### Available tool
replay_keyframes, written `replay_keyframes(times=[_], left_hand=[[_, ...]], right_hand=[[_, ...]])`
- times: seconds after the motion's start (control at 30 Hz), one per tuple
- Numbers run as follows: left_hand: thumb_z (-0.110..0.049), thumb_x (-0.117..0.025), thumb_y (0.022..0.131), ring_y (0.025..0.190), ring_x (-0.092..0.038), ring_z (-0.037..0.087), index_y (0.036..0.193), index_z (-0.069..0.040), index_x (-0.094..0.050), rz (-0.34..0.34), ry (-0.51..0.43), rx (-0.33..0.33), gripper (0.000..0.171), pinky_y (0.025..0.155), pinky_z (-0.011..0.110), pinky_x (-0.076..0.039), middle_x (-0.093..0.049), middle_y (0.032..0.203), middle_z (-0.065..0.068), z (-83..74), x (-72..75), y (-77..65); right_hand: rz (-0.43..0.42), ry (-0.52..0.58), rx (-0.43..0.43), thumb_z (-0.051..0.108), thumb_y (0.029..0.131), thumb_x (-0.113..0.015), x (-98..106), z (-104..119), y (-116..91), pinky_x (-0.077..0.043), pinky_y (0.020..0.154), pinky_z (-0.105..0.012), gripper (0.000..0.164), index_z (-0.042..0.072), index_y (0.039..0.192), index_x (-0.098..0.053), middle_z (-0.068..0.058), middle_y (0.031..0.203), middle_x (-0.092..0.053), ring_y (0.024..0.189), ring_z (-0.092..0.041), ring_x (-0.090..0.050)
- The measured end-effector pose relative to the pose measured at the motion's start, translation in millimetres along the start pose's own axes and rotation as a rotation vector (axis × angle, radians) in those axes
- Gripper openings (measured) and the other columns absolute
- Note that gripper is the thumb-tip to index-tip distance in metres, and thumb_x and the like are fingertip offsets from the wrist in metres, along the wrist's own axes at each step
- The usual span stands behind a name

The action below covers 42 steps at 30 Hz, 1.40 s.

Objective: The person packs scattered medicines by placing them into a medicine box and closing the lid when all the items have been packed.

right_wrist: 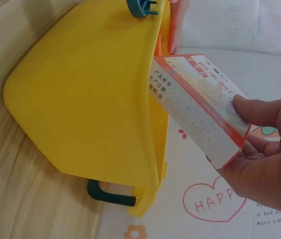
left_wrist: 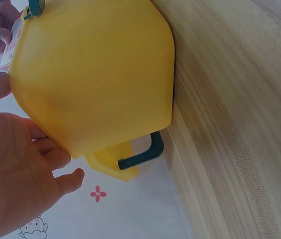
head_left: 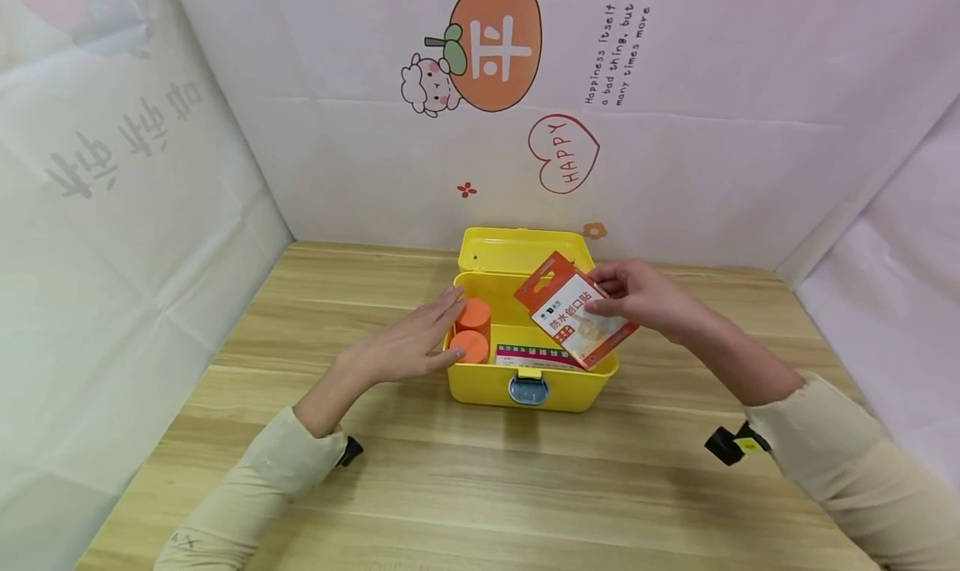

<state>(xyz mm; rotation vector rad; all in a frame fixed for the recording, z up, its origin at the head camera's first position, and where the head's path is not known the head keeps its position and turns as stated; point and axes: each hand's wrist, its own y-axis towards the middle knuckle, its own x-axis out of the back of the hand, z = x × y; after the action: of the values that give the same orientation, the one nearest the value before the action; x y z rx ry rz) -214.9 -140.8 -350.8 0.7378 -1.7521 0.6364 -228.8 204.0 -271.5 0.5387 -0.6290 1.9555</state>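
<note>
A yellow lidded case [head_left: 480, 386] stands open on the table, its lid [head_left: 517, 248] tipped back toward the wall. My left hand [head_left: 401, 338] rests at the case's left rim with fingers extended, thumb by the orange caps. In the left wrist view that hand [left_wrist: 18, 172] lies along the case's edge. With thumb and fingers, my right hand [head_left: 648, 300] pinches a red-and-white box of adhesive bandages [head_left: 572, 311], tilted over the case's right side. The right wrist view shows this bandage box [right_wrist: 195, 112] with one corner at the case's rim.
Inside the case, two orange-capped containers [head_left: 471, 314] stand at the left, and a white medicine box with a magenta stripe [head_left: 532, 356] lies along the front. A dark latch [head_left: 528, 389] is on the front and a dark green handle [left_wrist: 150, 154] at the back. Printed cloth walls surround the wooden table [head_left: 450, 488].
</note>
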Motion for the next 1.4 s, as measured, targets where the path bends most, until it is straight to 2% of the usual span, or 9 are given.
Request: replay_keyframes(times=[0.5, 0.93, 1.4], left_hand=[[-0.06, -0.035, 0.102, 0.157, 0.0, 0.02, 0.16, -0.007, -0.009, 0.011, -0.004, 0.021, 0.083, 0.127, 0.042, -0.017, 0.002, 0.17, 0.006, 0.9, 0.2, -0.1], [-0.059, -0.035, 0.102, 0.157, -0.001, 0.022, 0.16, -0.007, -0.007, 0.017, 0.005, 0.013, 0.083, 0.127, 0.042, -0.017, 0.004, 0.17, 0.007, -0.2, -0.1, 0.5], [-0.057, -0.035, 0.103, 0.157, 0.0, 0.022, 0.16, -0.006, -0.008, 0.006, 0.011, 0.001, 0.081, 0.127, 0.043, -0.016, 0.003, 0.17, 0.008, 1.2, -1.6, 2.0]], right_hand=[[0.077, -0.071, -0.002, 0.012, 0.092, -0.07, -9.0, -0.3, 16.1, -0.06, 0.078, -0.028, 0.043, -0.005, 0.131, -0.06, -0.018, 0.113, -0.07, 0.091, -0.021, -0.065], [0.198, -0.172, 0.02, 0.013, 0.092, -0.07, -13.1, 9.2, 27.6, -0.06, 0.078, -0.03, 0.037, -0.001, 0.126, -0.066, -0.01, 0.105, -0.074, 0.088, -0.02, -0.064], [0.313, -0.199, 0.016, 0.01, 0.091, -0.07, -14.3, 11.2, 43.0, -0.058, 0.076, -0.027, 0.024, 0.001, 0.113, -0.07, -0.008, 0.096, -0.073, 0.083, -0.018, -0.063]])
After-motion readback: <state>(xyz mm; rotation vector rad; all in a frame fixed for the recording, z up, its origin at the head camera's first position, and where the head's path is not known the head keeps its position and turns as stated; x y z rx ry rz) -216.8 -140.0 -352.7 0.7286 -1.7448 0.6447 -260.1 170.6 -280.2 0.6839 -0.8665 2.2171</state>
